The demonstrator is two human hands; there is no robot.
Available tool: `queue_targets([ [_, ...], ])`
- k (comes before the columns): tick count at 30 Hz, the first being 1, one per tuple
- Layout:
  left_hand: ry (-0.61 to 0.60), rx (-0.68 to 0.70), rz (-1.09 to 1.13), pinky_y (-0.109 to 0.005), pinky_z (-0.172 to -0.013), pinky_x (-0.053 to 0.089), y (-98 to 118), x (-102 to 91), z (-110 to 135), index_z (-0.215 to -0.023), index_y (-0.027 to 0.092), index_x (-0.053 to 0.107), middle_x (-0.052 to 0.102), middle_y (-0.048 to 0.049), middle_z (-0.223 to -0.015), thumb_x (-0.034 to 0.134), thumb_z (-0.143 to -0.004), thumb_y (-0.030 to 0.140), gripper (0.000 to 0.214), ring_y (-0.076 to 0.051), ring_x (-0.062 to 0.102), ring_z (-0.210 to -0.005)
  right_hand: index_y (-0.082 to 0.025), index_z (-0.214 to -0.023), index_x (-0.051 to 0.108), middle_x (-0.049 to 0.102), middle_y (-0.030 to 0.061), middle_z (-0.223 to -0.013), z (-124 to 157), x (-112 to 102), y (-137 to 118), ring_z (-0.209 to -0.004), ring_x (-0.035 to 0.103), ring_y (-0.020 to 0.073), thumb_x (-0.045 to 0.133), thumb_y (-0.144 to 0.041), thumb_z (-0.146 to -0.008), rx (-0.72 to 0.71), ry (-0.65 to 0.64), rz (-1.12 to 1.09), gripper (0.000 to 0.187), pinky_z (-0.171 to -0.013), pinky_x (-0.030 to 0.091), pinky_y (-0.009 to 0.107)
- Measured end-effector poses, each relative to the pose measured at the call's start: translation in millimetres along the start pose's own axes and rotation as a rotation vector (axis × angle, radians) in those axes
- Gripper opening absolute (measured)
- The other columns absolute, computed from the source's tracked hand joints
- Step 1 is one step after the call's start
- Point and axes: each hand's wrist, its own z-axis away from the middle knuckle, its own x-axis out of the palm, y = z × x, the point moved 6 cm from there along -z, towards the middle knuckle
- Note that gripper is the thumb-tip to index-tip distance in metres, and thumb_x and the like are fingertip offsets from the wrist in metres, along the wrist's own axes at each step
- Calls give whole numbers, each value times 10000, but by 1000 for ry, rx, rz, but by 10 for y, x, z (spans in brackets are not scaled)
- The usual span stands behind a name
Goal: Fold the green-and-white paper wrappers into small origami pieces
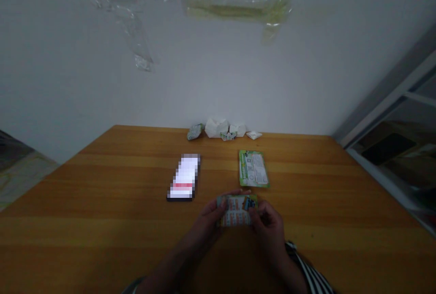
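Note:
A small printed packet (236, 212), pale with orange and blue print and a dark picture in its upper right corner, is held up above the near part of the table. My left hand (211, 216) grips its left side, thumb on the front and fingers behind. At its right edge my right hand (269, 221) pinches it between thumb and curled fingers. Just beyond the hands lies a flat green and white printed packet (254, 169). The small print is too blurred to read.
A phone (184, 178) with a lit screen lies left of the hands on the wooden table (119, 230). Against the wall sit crumpled white paper (216, 128) and a crumpled green wrapper (195, 132). A framed shelf (391, 135) stands at the right edge.

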Motion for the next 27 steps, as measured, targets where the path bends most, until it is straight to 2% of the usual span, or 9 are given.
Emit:
queue_targets([
  [11,7,-7,-37,-392,-942,427,-69,-66,-9,-1181,129,611,617,-160,-1241,523,-896,265,328,-281,603,-1080,-206,-595,390,370,-80,-553,-27,13,-37,-485,342,78,645,-307,-794,-13,14,-20,339,-442,312,170],
  [14,-19,2,-63,-410,-960,415,-44,-31,-15,-1172,132,618,604,-152,-1261,527,-892,262,322,-290,589,-1100,-229,-780,453,429,-84,-590,-47,8,7,-494,396,87,664,-328,-785,51,32,-141,233,-450,349,171],
  [16,-32,21,-96,-422,-973,405,-23,-17,-16,-1178,135,616,601,-149,-1268,519,-897,267,326,-295,581,-1112,-238,-902,476,491,-77,-595,-73,16,27,-493,436,96,651,-362,-794,112,4,-194,240,-463,373,185],
  [18,-42,32,-129,-433,-992,390,-15,-15,-16,-1193,141,609,599,-145,-1274,511,-901,279,337,-297,570,-1129,-208,-834,535,511,-66,-559,-102,25,16,-476,439,91,634,-381,-806,144,-48,-177,201,-464,362,186],
  [21,-35,42,-155,-443,-1031,355,-18,-41,-15,-1204,154,605,573,-134,-1311,511,-902,288,344,-297,533,-1179,-166,-621,576,496,-59,-495,-134,12,-30,-450,417,74,667,-370,-777,132,-82,-98,272,-453,335,179],
  [27,-11,56,-136,-452,-1057,324,-32,-100,-10,-1236,150,580,534,-144,-1349,491,-912,275,359,-300,489,-1230,-159,-727,690,670,-1,-609,-110,15,-28,-525,555,120,700,-359,-741,168,-65,-71,201,-507,418,207],
])
